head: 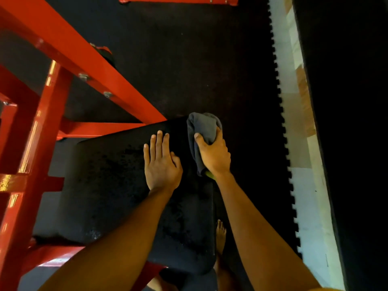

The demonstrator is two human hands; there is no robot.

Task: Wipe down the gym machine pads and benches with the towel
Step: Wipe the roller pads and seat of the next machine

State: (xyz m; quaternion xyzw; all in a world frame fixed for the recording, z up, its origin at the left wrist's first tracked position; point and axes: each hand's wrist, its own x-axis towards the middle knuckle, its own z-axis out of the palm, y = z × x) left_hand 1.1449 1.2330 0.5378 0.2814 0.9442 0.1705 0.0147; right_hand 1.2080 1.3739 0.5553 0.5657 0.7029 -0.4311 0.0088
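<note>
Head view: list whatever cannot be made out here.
Head view: pad surface under the left hand and towel, hidden by them.
Head view: greenish bit beneath the right hand, mostly covered by hand and towel; unidentifiable.
Head view: red frame, cut off by left and top edges.

The right grip (pixel 213 153) covers the middle of the crumpled grey cloth towel (pixel 202 124); its fingertips are hidden behind the cloth. A small yellow-green item (pixel 210 174) under the wrist is unidentifiable. The red painted steel frame (pixel 63 49) runs off the left edge.
</note>
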